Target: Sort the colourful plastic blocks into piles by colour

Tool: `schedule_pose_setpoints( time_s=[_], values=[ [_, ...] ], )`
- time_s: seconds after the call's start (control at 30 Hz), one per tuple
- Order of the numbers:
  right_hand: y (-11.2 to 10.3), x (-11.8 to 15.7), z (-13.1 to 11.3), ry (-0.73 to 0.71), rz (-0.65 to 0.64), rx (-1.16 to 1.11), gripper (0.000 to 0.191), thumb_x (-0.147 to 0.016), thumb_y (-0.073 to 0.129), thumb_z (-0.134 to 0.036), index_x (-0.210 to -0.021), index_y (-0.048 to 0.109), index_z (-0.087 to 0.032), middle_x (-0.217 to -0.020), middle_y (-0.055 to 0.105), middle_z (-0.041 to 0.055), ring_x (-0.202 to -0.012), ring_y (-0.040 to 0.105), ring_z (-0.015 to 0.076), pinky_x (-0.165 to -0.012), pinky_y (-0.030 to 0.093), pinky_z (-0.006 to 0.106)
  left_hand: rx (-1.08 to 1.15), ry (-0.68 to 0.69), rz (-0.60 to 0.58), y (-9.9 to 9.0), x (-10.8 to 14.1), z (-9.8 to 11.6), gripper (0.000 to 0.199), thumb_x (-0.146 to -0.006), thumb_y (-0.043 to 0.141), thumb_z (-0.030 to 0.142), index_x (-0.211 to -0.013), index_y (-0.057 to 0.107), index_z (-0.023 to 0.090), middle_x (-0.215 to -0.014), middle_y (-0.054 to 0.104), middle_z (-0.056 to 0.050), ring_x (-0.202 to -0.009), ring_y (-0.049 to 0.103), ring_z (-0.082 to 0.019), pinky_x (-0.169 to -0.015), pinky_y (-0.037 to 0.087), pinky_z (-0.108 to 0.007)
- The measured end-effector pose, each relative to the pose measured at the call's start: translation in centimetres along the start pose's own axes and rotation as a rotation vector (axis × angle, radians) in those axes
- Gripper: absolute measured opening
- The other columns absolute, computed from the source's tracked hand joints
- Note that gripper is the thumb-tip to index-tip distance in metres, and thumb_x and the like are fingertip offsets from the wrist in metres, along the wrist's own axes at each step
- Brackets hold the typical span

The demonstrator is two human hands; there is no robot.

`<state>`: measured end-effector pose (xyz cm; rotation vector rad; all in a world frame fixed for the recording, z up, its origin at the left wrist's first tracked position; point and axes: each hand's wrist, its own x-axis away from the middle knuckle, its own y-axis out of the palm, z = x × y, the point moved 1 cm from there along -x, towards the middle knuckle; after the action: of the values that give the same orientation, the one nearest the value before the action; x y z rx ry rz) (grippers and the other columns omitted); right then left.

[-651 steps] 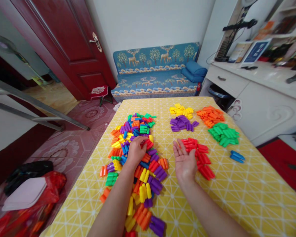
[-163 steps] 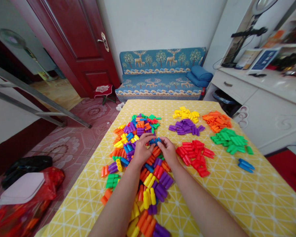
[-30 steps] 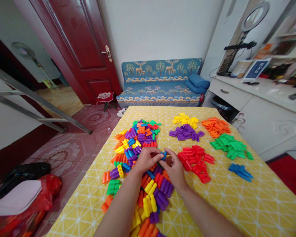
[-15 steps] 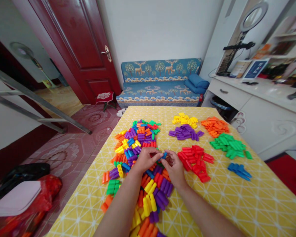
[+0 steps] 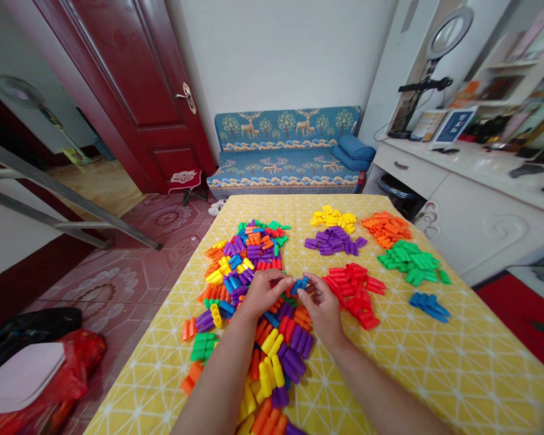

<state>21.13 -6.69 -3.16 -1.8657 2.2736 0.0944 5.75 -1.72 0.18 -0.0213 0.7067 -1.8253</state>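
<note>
Over the mixed pile of colourful plastic tube-shaped blocks (image 5: 294,362), my two hands meet at some blue tube-shaped blocks (image 5: 300,285). My right hand (image 5: 321,308) pinches their right side between thumb and fingers. My left hand (image 5: 265,294) is closed at their left side, its thumb and fingertips against them; the exact grip is partly hidden. Right of my hands lies a heap of red blocks (image 5: 353,293). Beyond it are purple blocks (image 5: 333,240) and yellow blocks (image 5: 333,218). Farther right are orange blocks (image 5: 387,228), green blocks (image 5: 411,261) and a few blue blocks (image 5: 430,306).
A yellow patterned cloth covers the table (image 5: 367,374). Behind it stands a blue sofa (image 5: 285,160) against the wall. A white cabinet (image 5: 494,211) is at the right. A metal ladder-like frame (image 5: 86,205) and plastic bags (image 5: 88,356) are at the left.
The blue blocks show more clearly between my fingertips, and my hands have shifted only slightly. The whole view has swung a little, so the surroundings sit farther left.
</note>
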Motion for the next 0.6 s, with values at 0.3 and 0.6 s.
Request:
schedule_pose_setpoints(
  time_s=[0.3,0.6],
  values=[
    [-13.6,-2.1,-1.1,-0.335,0.448,0.724,0.038,-0.081,0.059,-0.039,-0.112,0.065,-0.019,-0.096,0.068,0.0078,-0.080,0.059,0.0197,-0.078,0.048,0.036,-0.007,-0.031,-0.011,-0.1,0.0,-0.3,0.037,-0.089,0.054,0.042,-0.075,0.070,0.013,-0.067,0.068,-0.004,-0.064,0.061,-0.014,-0.062,0.045,-0.022],
    [-21.8,0.6,2.1,-0.334,0.502,1.222,0.030,-0.081,0.054,-0.036,-0.097,0.073,-0.019,-0.095,0.068,0.0095,-0.085,0.056,0.0248,-0.081,0.042,0.040,-0.004,-0.045,-0.003,-0.1,0.0,-0.3,0.037,-0.089,0.054,0.042,-0.073,0.070,0.013,-0.068,0.068,-0.004,-0.064,0.061,-0.014,-0.063,0.046,-0.022]
  ],
)
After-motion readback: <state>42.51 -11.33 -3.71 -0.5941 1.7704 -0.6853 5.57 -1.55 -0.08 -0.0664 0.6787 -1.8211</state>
